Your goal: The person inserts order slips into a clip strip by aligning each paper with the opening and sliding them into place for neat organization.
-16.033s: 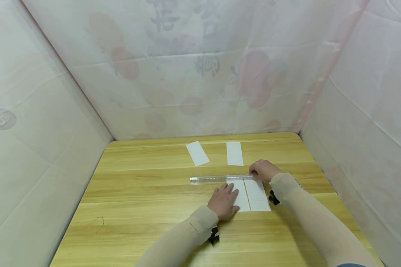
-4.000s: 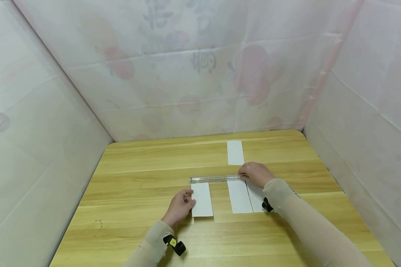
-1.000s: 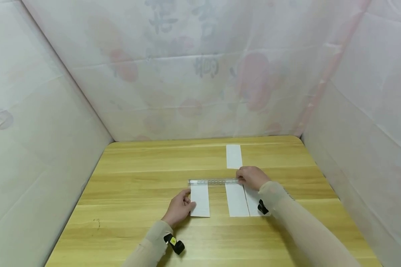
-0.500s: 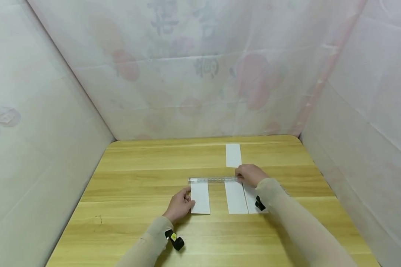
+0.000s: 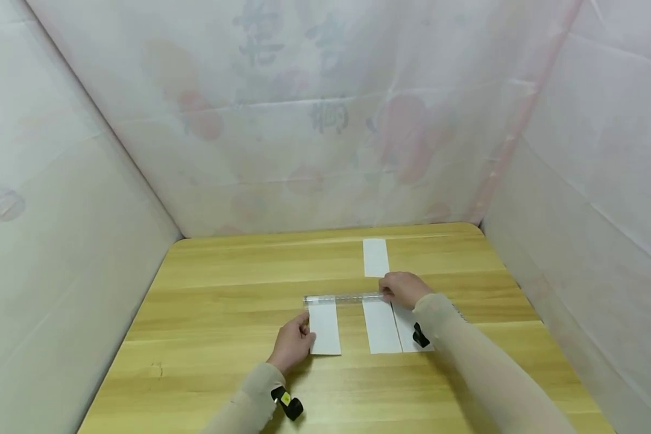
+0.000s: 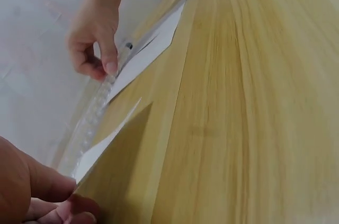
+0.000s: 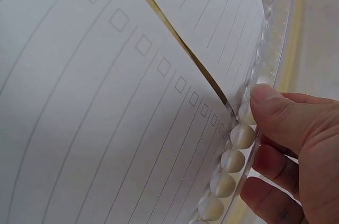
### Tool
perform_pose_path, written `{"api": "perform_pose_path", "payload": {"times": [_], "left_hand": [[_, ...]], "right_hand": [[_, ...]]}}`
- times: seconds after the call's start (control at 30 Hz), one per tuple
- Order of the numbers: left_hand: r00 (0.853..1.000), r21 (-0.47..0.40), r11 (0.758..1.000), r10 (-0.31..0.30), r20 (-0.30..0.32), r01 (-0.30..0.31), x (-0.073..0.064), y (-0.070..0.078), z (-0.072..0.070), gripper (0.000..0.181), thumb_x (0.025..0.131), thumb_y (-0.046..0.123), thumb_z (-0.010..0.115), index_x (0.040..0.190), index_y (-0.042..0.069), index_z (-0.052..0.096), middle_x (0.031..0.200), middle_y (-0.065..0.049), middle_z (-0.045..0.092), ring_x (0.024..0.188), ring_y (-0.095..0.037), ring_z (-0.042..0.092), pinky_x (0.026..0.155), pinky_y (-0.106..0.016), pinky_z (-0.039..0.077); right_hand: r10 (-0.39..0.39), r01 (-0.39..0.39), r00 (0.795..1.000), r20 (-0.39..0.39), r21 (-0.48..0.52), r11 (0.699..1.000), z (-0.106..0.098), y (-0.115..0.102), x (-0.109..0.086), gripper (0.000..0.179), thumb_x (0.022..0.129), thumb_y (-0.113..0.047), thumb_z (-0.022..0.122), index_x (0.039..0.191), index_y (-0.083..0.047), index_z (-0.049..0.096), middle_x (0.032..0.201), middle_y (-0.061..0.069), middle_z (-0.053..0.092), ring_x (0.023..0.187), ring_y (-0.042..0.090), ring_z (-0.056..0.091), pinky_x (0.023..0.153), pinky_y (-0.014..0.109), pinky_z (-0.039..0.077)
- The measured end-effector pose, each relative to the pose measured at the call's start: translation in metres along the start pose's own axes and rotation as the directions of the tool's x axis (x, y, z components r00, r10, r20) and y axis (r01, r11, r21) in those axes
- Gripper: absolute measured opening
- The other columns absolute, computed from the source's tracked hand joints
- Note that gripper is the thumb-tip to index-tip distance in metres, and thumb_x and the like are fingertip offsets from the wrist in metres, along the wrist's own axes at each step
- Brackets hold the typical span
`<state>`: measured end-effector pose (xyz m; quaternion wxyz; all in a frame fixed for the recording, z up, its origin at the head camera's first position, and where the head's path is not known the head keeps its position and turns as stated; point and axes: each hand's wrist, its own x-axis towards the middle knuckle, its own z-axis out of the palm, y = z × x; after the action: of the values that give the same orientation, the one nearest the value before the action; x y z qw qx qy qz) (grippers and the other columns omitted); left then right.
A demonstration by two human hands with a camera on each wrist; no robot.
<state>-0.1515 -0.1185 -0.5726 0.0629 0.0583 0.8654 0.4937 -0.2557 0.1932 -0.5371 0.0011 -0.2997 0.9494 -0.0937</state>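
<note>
My left hand point(image 5: 293, 343) pinches the left edge of a white paper slip point(image 5: 324, 328) between thumb and fingers. In the left wrist view this slip point(image 6: 100, 147) is tilted, with its near edge off the wood. Its far edge meets a clear plastic ruler point(image 5: 349, 298), which lies crosswise. My right hand point(image 5: 405, 289) pinches the ruler between thumb and fingers. Below it lie two more slips, a left one point(image 5: 382, 328) and a right one point(image 5: 407, 331), side by side with a narrow gap. Printed lines and small boxes show on the paper point(image 7: 122, 102) in the right wrist view.
Another white slip point(image 5: 376, 258) lies farther back, beyond the ruler. Everything rests on a wood-grain table point(image 5: 222, 319). Pale printed cloth walls point(image 5: 304, 181) close off the back and both sides.
Since the oldest frame, the tilted slip at the back left has come to the ruler's left end in my left hand. My right hand sits farther left. The last second shows little change.
</note>
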Motion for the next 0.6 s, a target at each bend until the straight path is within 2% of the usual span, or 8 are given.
{"api": "perform_pose_path", "payload": {"times": [0.13,0.3,0.43,0.6], "left_hand": [[0.999,0.021,1.000,-0.006,-0.040,0.006,-0.0040,0.0032,0.0047,0.052,0.091,0.002,0.061,0.138,-0.010,0.043,0.084,-0.002,0.053,0.070,-0.013,0.048,0.064,-0.028,0.044],[0.997,0.033,0.999,-0.012,-0.072,0.015,-0.0026,0.0045,0.0066,0.048,0.091,0.003,0.060,0.135,-0.011,0.047,0.083,0.000,0.054,0.067,-0.012,0.047,0.067,-0.029,0.044],[0.997,0.050,0.999,0.015,-0.069,-0.012,-0.0016,0.0049,0.0066,0.045,0.091,0.003,0.059,0.132,-0.012,0.050,0.080,0.000,0.053,0.063,-0.011,0.044,0.069,-0.032,0.044],[0.998,0.044,0.999,0.023,-0.055,-0.020,-0.0009,0.0043,0.0084,0.033,0.091,0.001,0.060,0.121,-0.010,0.056,0.079,-0.001,0.051,0.065,-0.012,0.044,0.073,-0.035,0.044]], "right_hand": [[-0.009,0.009,1.000,0.007,-0.008,1.000,-0.0003,-0.0019,-0.0010,0.012,0.083,-0.017,0.077,0.083,-0.020,0.064,0.077,-0.011,0.054,0.066,0.007,0.044,0.063,0.027,0.043],[-0.013,0.013,1.000,0.006,-0.007,1.000,0.0000,-0.0022,-0.0012,0.013,0.083,-0.017,0.077,0.082,-0.020,0.064,0.076,-0.012,0.053,0.066,0.008,0.044,0.063,0.028,0.042],[-0.014,0.014,1.000,0.000,-0.008,1.000,-0.0001,-0.0024,-0.0025,0.014,0.083,-0.016,0.077,0.081,-0.020,0.064,0.075,-0.012,0.053,0.066,0.009,0.044,0.062,0.028,0.041],[-0.017,0.017,1.000,-0.001,0.003,1.000,-0.0007,-0.0031,-0.0045,0.015,0.082,-0.015,0.077,0.079,-0.020,0.063,0.075,-0.012,0.052,0.066,0.009,0.044,0.062,0.027,0.041]]}}
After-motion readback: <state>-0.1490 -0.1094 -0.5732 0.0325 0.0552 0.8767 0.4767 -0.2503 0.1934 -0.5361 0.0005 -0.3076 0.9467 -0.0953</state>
